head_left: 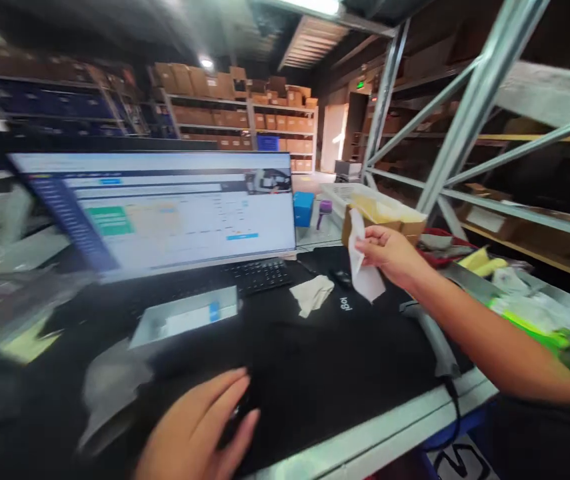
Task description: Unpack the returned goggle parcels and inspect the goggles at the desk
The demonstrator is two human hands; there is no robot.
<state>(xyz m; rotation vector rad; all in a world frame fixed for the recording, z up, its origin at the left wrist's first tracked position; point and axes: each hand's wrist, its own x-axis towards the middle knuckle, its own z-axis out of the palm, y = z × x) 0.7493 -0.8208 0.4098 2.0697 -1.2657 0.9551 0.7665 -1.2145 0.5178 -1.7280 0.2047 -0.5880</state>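
Observation:
My right hand [389, 253] is raised above the black desk mat [315, 373] and pinches a white paper slip [365, 267] that hangs down from its fingers. My left hand [199, 427] lies at the near edge of the mat, fingers curled over a small black object [237, 413], apparently a mouse. A monitor [165, 207] with a light web page stands in front, with a black keyboard [259, 275] below it. A crumpled beige paper [313, 293] lies on the mat near the right hand.
A flat clear-wrapped package [185, 317] lies by the keyboard. A handheld scanner [435, 340] rests at the mat's right edge. A cardboard box [395, 217], white tray [349, 193] and blue box [303, 208] stand behind. Metal shelving [469, 113] rises at right.

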